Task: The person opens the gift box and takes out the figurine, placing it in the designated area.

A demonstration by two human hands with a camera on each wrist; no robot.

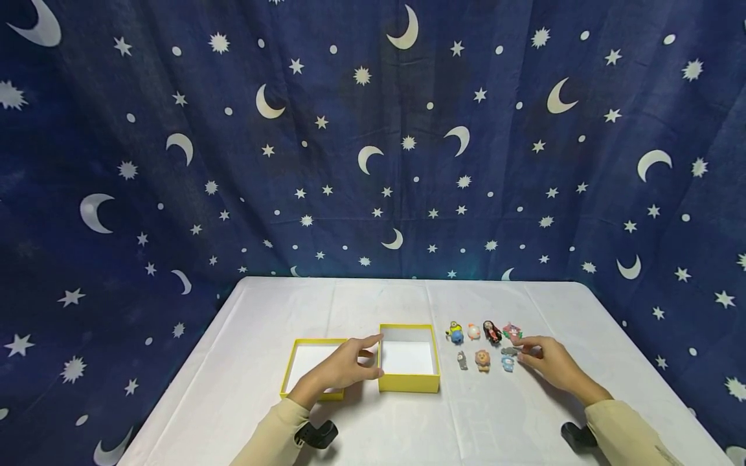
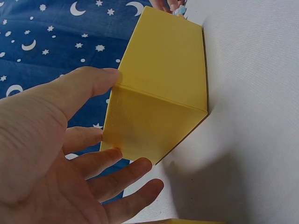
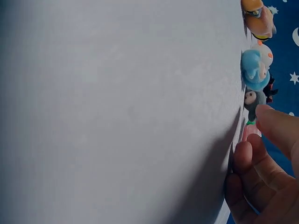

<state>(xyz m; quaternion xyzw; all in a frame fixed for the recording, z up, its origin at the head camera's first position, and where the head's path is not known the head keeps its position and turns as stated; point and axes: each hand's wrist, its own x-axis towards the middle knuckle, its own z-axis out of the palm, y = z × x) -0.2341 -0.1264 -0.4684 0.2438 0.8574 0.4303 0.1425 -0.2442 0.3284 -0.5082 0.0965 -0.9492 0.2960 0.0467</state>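
My left hand (image 1: 345, 364) is beside the open yellow box (image 1: 409, 383), its thumb and fingertips touching the left wall, fingers spread and loosely bent. The left wrist view shows the thumb (image 2: 96, 81) at the box's upper edge. My right hand (image 1: 546, 362) holds a small grey figurine (image 3: 254, 103) by one end between thumb and fingers; part of the grip is hidden. Just in front of it stands a light blue figurine (image 1: 508, 364). A pink figurine (image 1: 512, 331) lies right behind the fingertips.
A shallow yellow-edged lid (image 1: 309, 355) lies left of the box, partly under my left arm. Right of the box are a yellow-and-blue figurine (image 1: 454, 332), a white-and-orange one (image 1: 473, 331), a black-haired one (image 1: 492, 332), another grey one (image 1: 462, 360) and a lion (image 1: 482, 360).
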